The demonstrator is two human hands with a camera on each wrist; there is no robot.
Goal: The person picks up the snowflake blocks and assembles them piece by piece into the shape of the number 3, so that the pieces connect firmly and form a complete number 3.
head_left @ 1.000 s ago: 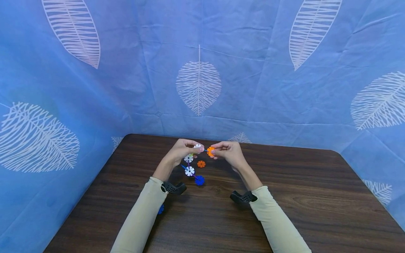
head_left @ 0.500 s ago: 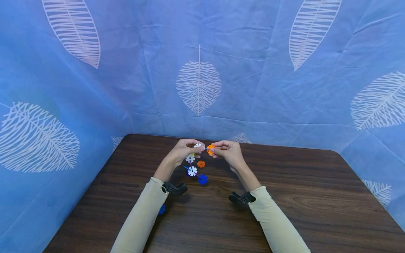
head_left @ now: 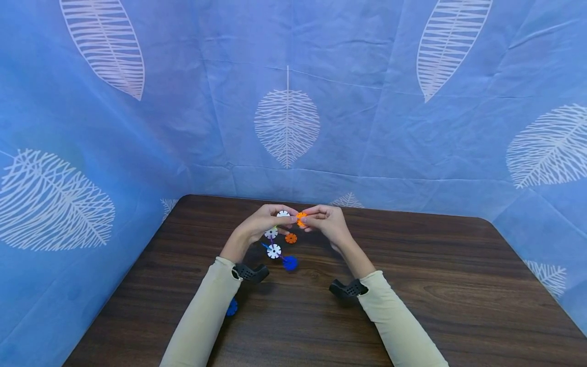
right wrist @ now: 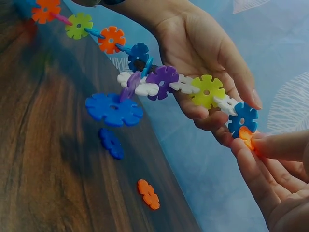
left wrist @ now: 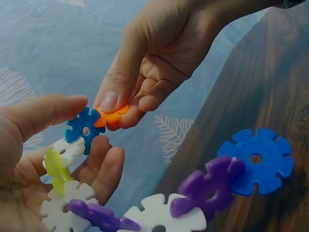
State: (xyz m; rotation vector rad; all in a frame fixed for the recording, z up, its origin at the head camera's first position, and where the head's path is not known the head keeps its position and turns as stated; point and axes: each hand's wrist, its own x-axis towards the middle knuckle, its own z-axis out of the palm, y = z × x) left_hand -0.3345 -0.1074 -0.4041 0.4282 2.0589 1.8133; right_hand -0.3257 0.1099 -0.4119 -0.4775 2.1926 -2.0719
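A chain of notched plastic snowflake discs hangs from my left hand (head_left: 259, 224). Its thumb and fingers hold the chain by the blue disc (left wrist: 86, 129) at the upper end, with a white disc (left wrist: 65, 152) and a lime disc (right wrist: 207, 92) following. My right hand (head_left: 329, 224) pinches an orange disc (right wrist: 247, 137) between thumb and fingertips. In both wrist views that orange disc stands crosswise at the blue disc's edge, overlapping it. Lower down, the chain runs through purple and white discs to a larger-looking blue disc (left wrist: 256, 159) close over the table.
A loose orange disc (head_left: 291, 238) lies on the dark wooden table (head_left: 435, 285). Another blue disc (right wrist: 111, 143) lies near it. Beside the left sleeve is one more blue disc (head_left: 232, 307). A blue leaf-patterned cloth (head_left: 357, 132) hangs behind the table.
The hands have drawn closer together, the right one shifting slightly left with the orange disc. The hanging chain swung right, then back left and a little lower.
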